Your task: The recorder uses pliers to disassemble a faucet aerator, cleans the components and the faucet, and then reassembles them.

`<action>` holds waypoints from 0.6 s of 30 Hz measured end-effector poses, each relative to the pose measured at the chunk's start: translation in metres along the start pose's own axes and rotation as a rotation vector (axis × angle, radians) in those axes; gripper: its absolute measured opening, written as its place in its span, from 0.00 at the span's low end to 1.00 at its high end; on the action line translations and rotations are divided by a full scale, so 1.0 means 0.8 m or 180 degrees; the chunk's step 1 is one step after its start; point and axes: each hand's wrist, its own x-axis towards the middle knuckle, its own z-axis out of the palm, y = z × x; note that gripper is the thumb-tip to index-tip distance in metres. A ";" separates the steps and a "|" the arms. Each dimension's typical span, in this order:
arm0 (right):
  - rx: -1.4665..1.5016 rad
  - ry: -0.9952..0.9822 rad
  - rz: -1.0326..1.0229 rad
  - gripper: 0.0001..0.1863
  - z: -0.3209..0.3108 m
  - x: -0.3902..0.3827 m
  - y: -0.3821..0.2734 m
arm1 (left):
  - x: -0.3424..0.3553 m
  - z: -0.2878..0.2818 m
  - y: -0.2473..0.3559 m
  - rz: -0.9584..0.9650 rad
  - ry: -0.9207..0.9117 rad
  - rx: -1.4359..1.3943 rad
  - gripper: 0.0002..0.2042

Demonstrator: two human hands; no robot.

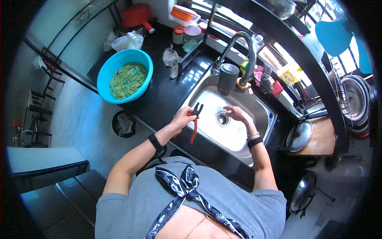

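Observation:
A pair of pliers point(195, 127) with red handles and dark jaws is gripped in my left hand point(184, 118), over the near left edge of the steel sink point(206, 101). The jaws point away from me and look slightly parted. Across the basin, my right hand point(238, 114) hangs near the drain point(223, 119), palm down and holding nothing, its fingers apart. Behind the hands, a dark cylinder point(229, 75) stands at the sink's far side, beside the tall curved faucet point(251, 51). Its kind is unclear.
A turquoise basin point(149, 65) of green pods point(128, 81) stands on the black counter point(157, 103) to the left. A grey cloth point(171, 59) and lidded jars point(192, 34) lie farther back. At right are a pot lid point(300, 136) and a black shelf post point(336, 107).

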 end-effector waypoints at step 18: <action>-0.0283 0.0498 -0.0716 0.20 -0.101 0.149 0.017 | 0.182 0.139 -0.003 -0.1346 -0.0248 -0.1343 0.08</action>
